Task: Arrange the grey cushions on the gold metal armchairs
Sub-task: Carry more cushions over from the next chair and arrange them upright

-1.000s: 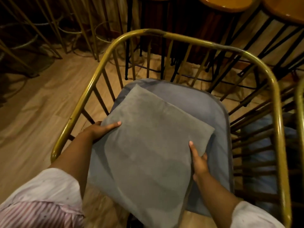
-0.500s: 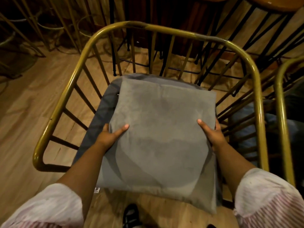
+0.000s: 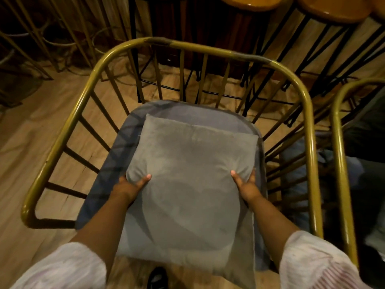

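A square grey cushion (image 3: 191,180) lies on the blue-grey seat pad (image 3: 187,112) of a gold metal armchair (image 3: 208,50) in the middle of the view. My left hand (image 3: 130,185) grips the cushion's left edge, thumb on top. My right hand (image 3: 246,185) grips its right edge the same way. The cushion's near edge hangs over the seat's front. Its far edge sits square to the chair back, a little short of it.
A second gold armchair (image 3: 339,142) stands close on the right with dark fabric on it. Black-legged stools with orange seats (image 3: 329,9) crowd behind the chair. Gold stool legs (image 3: 62,38) stand at the back left. Wooden floor (image 3: 31,132) lies to the left.
The cushion has turned from a diagonal lie to square with the chair and slid further back on the seat. Both hands moved with it along its sides.
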